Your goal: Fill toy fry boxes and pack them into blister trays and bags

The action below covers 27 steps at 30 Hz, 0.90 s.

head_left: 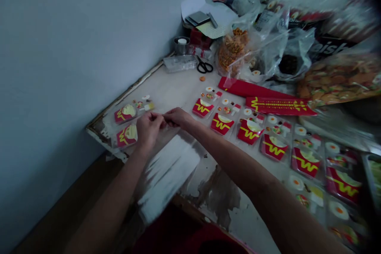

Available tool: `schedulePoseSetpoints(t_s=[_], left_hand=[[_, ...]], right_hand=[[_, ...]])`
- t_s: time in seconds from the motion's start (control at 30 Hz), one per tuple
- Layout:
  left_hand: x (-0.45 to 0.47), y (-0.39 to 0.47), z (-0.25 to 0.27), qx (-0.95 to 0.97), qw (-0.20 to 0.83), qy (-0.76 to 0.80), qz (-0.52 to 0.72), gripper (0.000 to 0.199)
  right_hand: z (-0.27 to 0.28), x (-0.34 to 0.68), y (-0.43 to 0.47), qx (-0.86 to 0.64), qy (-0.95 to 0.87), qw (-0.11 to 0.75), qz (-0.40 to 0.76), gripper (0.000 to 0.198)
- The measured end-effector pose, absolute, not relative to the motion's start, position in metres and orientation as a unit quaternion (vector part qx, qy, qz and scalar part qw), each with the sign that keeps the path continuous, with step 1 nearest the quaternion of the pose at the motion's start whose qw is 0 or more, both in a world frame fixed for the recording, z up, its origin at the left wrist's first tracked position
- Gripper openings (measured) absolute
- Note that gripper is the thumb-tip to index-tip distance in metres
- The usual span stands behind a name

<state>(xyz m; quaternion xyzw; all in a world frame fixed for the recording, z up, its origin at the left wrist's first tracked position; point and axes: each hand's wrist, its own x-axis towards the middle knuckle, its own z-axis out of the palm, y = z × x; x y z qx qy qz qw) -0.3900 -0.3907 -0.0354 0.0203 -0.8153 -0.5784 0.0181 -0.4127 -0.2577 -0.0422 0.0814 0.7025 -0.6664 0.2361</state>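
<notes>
My left hand [149, 129] and my right hand [177, 118] meet above the table's near left part. Both have their fingers pinched together, fingertips almost touching. What lies between them is too small and dark to make out. Just below them a whitish, streaked sheet [171, 172], perhaps plastic, reaches past the table's front edge; I cannot tell whether the fingers hold it. Left of my left hand lie two clear packets with red fries-box pieces, an upper packet [125, 113] and a lower packet [127, 135]. Right of my right hand is another such packet [203, 106].
Several more packets run rightward, one being a red-and-yellow packet [274, 147]. Behind them lie red printed card strips [279, 105], black scissors [204, 65], a clear plastic box [180, 64], a metal cup [181, 45] and a bag of orange pieces [233, 51]. A wall [74, 47] stands left.
</notes>
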Motion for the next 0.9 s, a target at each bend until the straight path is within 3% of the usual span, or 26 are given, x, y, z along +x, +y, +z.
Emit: schedulePoseSetpoints(t_s=[0.1, 0.13, 0.23, 0.3, 0.37, 0.53, 0.6, 0.73, 0.9], left_hand=[[-0.44, -0.382, -0.043, 0.052, 0.026, -0.778, -0.625, 0.005], [-0.454, -0.379, -0.042, 0.065, 0.018, -0.769, -0.636, 0.004], [-0.478, -0.373, -0.035, 0.086, 0.016, -0.785, -0.613, 0.007], [-0.471, -0.375, -0.031, 0.042, 0.053, -0.847, -0.528, 0.022], [-0.444, -0.379, -0.03, -0.042, 0.074, -0.912, -0.402, 0.036], [-0.361, -0.38, -0.037, -0.174, -0.034, -0.967, -0.182, 0.058], [-0.35, -0.375, -0.04, -0.172, -0.055, -0.969, -0.165, 0.049], [-0.363, -0.369, -0.044, -0.142, -0.094, -0.965, -0.198, 0.026], [-0.377, -0.384, -0.047, -0.079, -0.098, -0.931, -0.342, 0.029]], right_hand=[[-0.025, -0.422, -0.22, 0.077, 0.763, 0.187, -0.614, 0.012], [-0.017, -0.419, -0.2, 0.063, 0.794, 0.159, -0.584, 0.021], [0.003, -0.403, -0.137, -0.088, 0.956, 0.033, -0.28, 0.045], [0.008, -0.396, -0.105, -0.167, 0.977, 0.032, -0.13, 0.068], [0.004, -0.4, -0.086, -0.225, 0.97, 0.064, -0.06, 0.089], [-0.018, -0.443, -0.078, -0.291, 0.946, 0.142, -0.011, 0.117], [-0.024, -0.46, -0.081, -0.299, 0.942, 0.152, 0.0, 0.114], [-0.02, -0.477, -0.092, -0.327, 0.937, 0.119, 0.005, 0.09], [0.023, -0.457, -0.107, -0.31, 0.95, 0.029, -0.003, 0.096]])
